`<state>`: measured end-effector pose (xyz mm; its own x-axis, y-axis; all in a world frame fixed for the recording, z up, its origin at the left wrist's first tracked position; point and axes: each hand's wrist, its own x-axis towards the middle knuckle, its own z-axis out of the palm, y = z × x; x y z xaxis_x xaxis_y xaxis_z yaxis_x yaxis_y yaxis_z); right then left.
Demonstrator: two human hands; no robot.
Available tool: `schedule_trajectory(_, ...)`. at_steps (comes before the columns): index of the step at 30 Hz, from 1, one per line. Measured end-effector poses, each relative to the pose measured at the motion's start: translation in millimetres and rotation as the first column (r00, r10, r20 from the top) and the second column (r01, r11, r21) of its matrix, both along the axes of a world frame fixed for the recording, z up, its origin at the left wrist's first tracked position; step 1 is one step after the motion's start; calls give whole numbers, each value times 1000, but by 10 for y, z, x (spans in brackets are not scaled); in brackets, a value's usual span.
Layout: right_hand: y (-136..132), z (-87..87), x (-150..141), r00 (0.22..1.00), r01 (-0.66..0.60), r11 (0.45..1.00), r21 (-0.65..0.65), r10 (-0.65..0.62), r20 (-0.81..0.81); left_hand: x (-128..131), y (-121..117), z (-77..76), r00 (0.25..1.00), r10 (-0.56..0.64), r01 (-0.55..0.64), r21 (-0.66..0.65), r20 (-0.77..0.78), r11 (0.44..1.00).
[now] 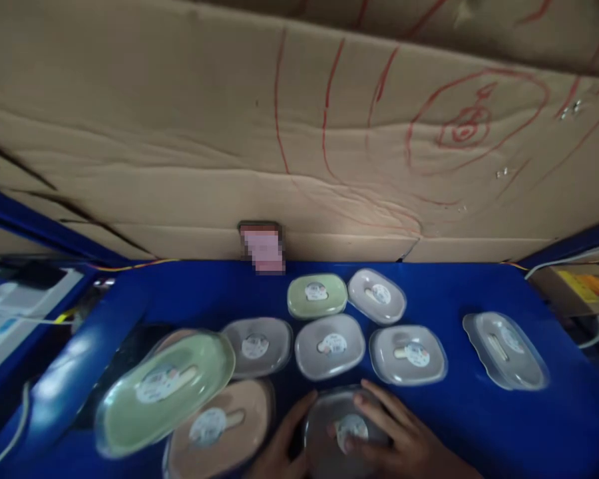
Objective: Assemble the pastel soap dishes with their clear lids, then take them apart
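At the bottom middle, a dark grey oval food container (332, 406) with a clear lid and a round white label lies between my hands. My left hand (284, 442) curls along its left edge, fingertips near the far corner. From the right, my right hand (404, 436) reaches over the lid, its fingers touching the top and far edge. Close to my left hand sits a peach container (254, 406), and a larger-looking green container (204, 352) lies tilted, overlapping it. Beyond my hands are grey containers (309, 352), (384, 359) with similar labels.
More lidded containers are farther back: a green one (297, 293), a pale grey one (364, 299) and a grey one (234, 332). Another grey container (524, 366) lies at right on the blue table (479, 426). A cardboard wall (204, 199) closes the back.
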<state>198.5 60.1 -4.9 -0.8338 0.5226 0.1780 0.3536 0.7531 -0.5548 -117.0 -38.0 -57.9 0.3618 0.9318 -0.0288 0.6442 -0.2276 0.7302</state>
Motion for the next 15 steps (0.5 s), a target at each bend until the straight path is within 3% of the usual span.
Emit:
schedule_trajectory(4, -27, -38, -6, 996, -29, 966, 256, 8, 83, 89, 48, 237, 998, -33, 40, 147, -53, 988)
schedule_trajectory(7, -65, 19, 29, 999, -46, 920, 390, 40, 22, 152, 2, 445, 997, 1, 20, 260, -82, 965)
schedule_trajectory(9, -42, 153, 110, 997, -8, 886, 463, 42, -64, 156, -94, 533, 998, 39, -15, 373, -55, 928)
schedule_trajectory(12, 204, 467, 330, 958, 253, 790, 559, -126, -257, 69, -235, 593, 990, 140, -98, 563, -33, 821)
schedule_trajectory(15, 723, 736, 600, 806, 591, 667, 453, -489, -332, -117, -284, 630, 946, 321, -190, 714, -52, 674)
